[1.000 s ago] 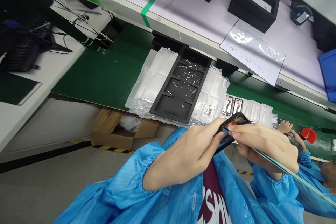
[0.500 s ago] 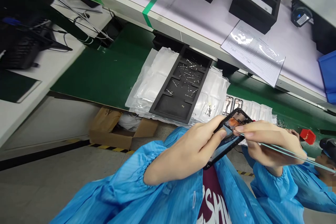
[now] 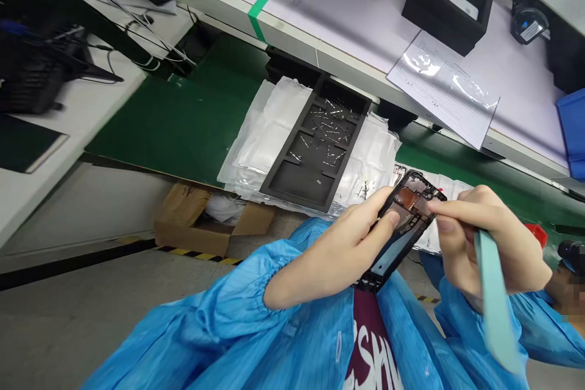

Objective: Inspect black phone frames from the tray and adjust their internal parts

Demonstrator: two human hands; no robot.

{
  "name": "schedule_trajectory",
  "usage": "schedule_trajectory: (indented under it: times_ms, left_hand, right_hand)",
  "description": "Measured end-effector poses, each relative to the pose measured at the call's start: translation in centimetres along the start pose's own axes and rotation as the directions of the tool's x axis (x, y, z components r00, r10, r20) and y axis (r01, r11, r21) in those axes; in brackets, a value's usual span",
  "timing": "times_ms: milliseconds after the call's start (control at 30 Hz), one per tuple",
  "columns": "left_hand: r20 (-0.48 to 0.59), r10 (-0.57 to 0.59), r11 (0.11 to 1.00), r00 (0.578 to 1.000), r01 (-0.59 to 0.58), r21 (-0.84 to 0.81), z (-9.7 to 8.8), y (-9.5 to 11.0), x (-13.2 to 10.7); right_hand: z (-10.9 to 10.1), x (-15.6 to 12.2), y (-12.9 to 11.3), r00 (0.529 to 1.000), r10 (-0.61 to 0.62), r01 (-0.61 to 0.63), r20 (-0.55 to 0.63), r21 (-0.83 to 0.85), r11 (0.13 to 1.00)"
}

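Note:
My left hand (image 3: 333,250) is closed around an opened smartphone (image 3: 392,253), its thumb lying over the inside of the phone. The phone is tilted, with a black frame, an orange-brown patch and small parts near its upper end. Tucked in the curled fingers of my right hand (image 3: 493,237) is a pair of teal tweezers (image 3: 496,304), pointing down and away from the phone. The index fingertip of that same hand touches the phone near its upper right edge. Whatever lies beneath that fingertip is hidden.
A black tray (image 3: 297,186) with several thin small parts rests on stacked white plastic trays (image 3: 269,128) on the green bench (image 3: 183,128). Above runs a shelf (image 3: 347,30) bearing a black box (image 3: 445,15) and a paper sheet (image 3: 448,82). Another person's blue sleeve (image 3: 543,329) is at right.
The tweezers have swung from pointing at the phone to hanging downward in my right hand. My right index finger now reaches onto the phone, and more of its inside shows.

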State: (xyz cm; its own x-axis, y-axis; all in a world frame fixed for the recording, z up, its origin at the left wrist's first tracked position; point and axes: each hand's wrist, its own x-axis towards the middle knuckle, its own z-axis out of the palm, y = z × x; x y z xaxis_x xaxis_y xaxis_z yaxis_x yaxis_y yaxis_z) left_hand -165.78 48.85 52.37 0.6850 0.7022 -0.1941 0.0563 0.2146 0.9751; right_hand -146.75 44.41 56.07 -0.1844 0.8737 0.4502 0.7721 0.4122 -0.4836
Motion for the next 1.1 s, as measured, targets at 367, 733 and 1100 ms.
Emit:
schedule_trajectory:
  times_ms: [367, 733, 1100]
  left_hand:
    - [-0.090, 0.032, 0.976, 0.995, -0.012, 0.216, 0.3, 0.4, -0.5]
    - [-0.092, 0.054, 0.955, 0.994, -0.024, 0.296, 0.5, -0.4, -0.4]
    - [-0.077, 0.069, 0.964, 0.995, -0.046, 0.261, 0.9, 0.0, -0.6]
  right_hand:
    - [1.7, -0.1, 1.5, 0.938, -0.345, 0.338, 0.043, -0.342, 0.877]
    - [2.2, 0.2, 1.8, 0.911, -0.395, 0.410, 0.118, -0.354, 0.840]
    - [2.1, 0.2, 3.2, 0.864, -0.496, 0.501, 0.083, -0.213, 0.839]
